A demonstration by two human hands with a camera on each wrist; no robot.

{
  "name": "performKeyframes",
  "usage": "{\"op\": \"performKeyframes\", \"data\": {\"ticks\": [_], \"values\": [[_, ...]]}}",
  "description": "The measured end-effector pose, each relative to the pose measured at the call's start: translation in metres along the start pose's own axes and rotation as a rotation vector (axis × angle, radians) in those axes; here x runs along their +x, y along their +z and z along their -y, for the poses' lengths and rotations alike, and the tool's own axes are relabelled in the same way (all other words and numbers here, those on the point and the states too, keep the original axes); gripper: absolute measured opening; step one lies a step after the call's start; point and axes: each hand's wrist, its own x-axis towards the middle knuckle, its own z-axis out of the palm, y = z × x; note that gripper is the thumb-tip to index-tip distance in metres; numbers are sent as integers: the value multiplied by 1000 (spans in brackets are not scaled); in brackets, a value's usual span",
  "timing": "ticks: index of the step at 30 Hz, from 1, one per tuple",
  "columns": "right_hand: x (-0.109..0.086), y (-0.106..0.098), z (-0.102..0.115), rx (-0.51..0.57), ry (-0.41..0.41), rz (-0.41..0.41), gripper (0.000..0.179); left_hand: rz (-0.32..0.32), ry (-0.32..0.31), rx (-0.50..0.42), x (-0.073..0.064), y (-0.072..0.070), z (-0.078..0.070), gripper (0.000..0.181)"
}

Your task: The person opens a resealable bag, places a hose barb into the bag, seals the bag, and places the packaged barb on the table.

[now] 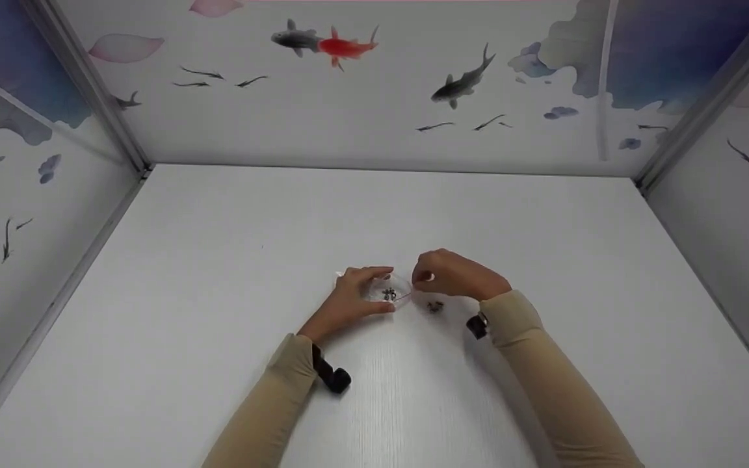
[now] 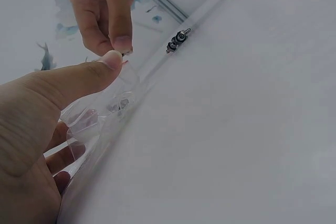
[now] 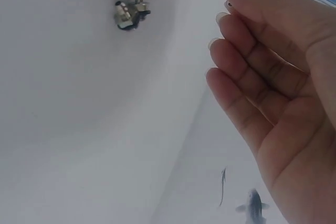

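My left hand (image 1: 347,298) holds a clear plastic zip bag (image 2: 100,121) with a red line along its mouth, thumb on one side and fingers on the other. Several small metal fittings (image 1: 389,294) show through the plastic. At the bag's mouth, the thumb and index finger of my right hand (image 1: 459,274) pinch a small metal fitting (image 3: 229,4), mostly hidden by the fingertips. Just below that hand, a little cluster of brass and silver fittings with dark rings (image 3: 134,9) lies on the table.
The white table (image 1: 218,390) is bounded by panels printed with fish at the back (image 1: 374,123) and both sides. Black wrist cameras (image 1: 335,379) sit at both cuffs, close above the tabletop.
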Motion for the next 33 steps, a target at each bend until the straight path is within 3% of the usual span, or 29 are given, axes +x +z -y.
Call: {"op": "performKeyframes", "data": {"ticks": [33], "values": [[14,-6,13,-6,-129,-46,14,12,-4,-2,1,-1,-1,68]]}}
